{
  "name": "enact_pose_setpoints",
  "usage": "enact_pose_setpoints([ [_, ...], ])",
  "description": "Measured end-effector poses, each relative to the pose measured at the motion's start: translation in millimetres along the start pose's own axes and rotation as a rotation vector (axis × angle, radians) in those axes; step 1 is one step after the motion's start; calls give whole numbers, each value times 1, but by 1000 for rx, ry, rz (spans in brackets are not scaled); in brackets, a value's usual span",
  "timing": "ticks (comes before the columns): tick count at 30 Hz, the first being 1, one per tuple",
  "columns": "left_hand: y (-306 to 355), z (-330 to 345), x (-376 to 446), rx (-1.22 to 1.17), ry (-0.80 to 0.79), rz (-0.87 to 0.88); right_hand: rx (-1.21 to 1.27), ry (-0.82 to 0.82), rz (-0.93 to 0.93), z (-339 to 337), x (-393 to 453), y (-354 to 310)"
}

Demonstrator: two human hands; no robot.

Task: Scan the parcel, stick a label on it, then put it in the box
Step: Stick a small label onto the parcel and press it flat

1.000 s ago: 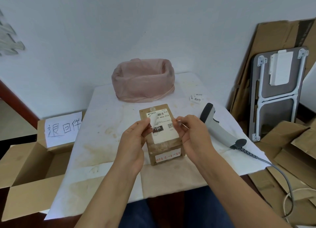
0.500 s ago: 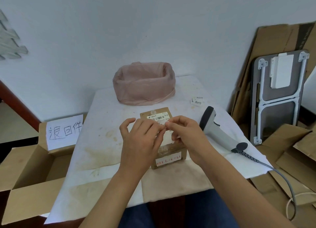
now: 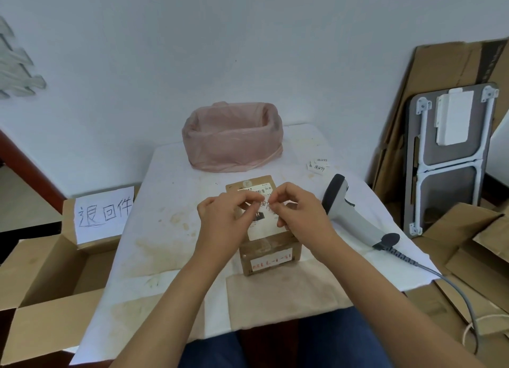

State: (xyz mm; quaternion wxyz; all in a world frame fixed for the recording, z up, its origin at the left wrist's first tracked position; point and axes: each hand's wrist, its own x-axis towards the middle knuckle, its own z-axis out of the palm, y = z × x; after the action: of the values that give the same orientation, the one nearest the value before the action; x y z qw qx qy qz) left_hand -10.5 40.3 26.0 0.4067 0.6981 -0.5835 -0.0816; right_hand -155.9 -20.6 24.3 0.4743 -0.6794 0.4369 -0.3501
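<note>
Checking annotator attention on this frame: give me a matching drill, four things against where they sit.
Things:
1. brown cardboard parcel
2. grey handheld barcode scanner
3. pink plastic-lined bin
4. open cardboard box with handwritten paper sign

Places:
A. left of the table, on the floor
B. table's far edge
C. right of the parcel
D. under both hands

Pairs: 1-D, 2-C, 3-B, 4-A

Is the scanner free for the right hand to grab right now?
Probably not yet: the right hand pinches a small label with the left hand. The scanner lies unobstructed beside it.
</note>
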Motion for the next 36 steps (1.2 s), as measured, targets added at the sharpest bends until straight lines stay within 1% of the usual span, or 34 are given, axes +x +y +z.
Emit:
enact_pose_setpoints([
  [4, -5, -1, 13, -113, -69, -168, -158, -87, -28, 0, 21, -2],
  [7, -14, -2, 17, -151, -102, -237, -243, -116, -18, -2, 38, -3],
  [12, -31, 5, 13, -44, -122, -223, -347, -184, 57, -2, 58, -2],
  [16, -34, 10, 11, -30, -105, -200, -372, -264, 52, -3, 61, -3],
  [23, -39, 14, 10, -3, -90, -200, -422, -284, 15, -4, 60, -1],
  [28, -40, 15, 9, -9, -95, -205, -390, -198, -22, -4, 61, 0],
  [30, -39, 15, 9, -4, -99, -208, -373, -237, 0, -5, 61, -3],
  [32, -39, 15, 9, 3, -98, -208, -416, -296, 5, -4, 61, -5],
  [36, -41, 15, 9, -7, -98, -210, -470, -298, -17, 0, 63, -6],
])
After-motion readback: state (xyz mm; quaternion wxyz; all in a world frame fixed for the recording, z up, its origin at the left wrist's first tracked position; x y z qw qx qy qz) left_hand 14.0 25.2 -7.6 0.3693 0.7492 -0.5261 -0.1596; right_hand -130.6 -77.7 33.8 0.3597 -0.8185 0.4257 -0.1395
